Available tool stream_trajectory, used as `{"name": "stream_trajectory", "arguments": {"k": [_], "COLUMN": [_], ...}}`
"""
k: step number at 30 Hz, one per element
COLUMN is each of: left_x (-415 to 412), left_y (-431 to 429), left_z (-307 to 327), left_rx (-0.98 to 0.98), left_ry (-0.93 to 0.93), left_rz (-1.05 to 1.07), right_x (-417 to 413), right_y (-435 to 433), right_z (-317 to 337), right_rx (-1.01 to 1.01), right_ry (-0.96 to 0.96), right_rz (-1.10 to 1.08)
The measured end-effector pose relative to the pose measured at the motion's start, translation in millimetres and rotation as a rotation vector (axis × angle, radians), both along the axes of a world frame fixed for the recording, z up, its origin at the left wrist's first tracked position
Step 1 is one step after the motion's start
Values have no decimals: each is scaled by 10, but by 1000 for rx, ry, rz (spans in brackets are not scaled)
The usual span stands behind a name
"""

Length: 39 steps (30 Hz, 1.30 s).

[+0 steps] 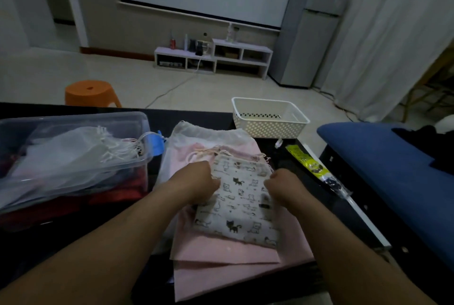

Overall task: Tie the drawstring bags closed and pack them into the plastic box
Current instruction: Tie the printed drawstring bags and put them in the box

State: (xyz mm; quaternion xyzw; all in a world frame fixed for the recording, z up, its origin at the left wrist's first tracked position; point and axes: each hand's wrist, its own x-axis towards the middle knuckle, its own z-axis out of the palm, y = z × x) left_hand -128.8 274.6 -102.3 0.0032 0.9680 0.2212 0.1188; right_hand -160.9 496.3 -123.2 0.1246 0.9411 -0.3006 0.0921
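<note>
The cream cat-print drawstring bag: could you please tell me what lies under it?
The cat-print bag lies on a stack of flat pink fabric bags, themselves over a sheer white bag. How many bags the stack holds is hidden.

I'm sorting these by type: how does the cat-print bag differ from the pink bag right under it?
The cat-print bag is cream with small cats; the pink bag is plain. The cat-print bag is smaller; the pink bag shows past its near edge. The cat-print bag lies on top, gripped by the left hand and right hand; the pink bag lies beneath. Both are flat cloth drawstring bags.
</note>
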Motion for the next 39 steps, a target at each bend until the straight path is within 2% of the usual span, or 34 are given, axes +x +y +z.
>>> {"name": "stream_trajectory", "arguments": {"k": [3,9,13,17,19,22,24,26,29,33,36,39], "left_x": [-103,-133,-85,-5,19,55,103,147,124,86,73,81], "left_y": [10,-23,-55,-15,-9,-69,-148,-210,-236,-218,-198,-196], "left_z": [-122,-214,-261,-219,-158,-31,30,21,-109,-165,-91,-34], "left_rx": [37,245,312,285,467,937,1077,1112,1058,1018,1079,1146], "left_ry": [-42,-6,-93,-29,-47,-315,-471,-557,-476,-409,-338,-405], "left_rz": [49,186,173,134,222,408,432,435,508,504,495,446], "right_x": [-77,-138,-66,-10,4,42,71,94,105,57,74,166], "right_y": [45,59,38,10,-33,-70,-59,-37,-80,-236,-257,-205], "right_z": [-88,-77,-91,-74,-27,71,133,125,18,-86,-47,128], "right_rx": [-18,-199,-168,-133,-190,-547,-717,-739,-801,-827,-917,-1033], "right_ry": [-32,40,33,-25,-10,-68,-195,-301,-366,-256,-211,-200], "right_rz": [-6,-53,-25,27,42,-68,-70,-48,-54,-175,-225,-158]}}
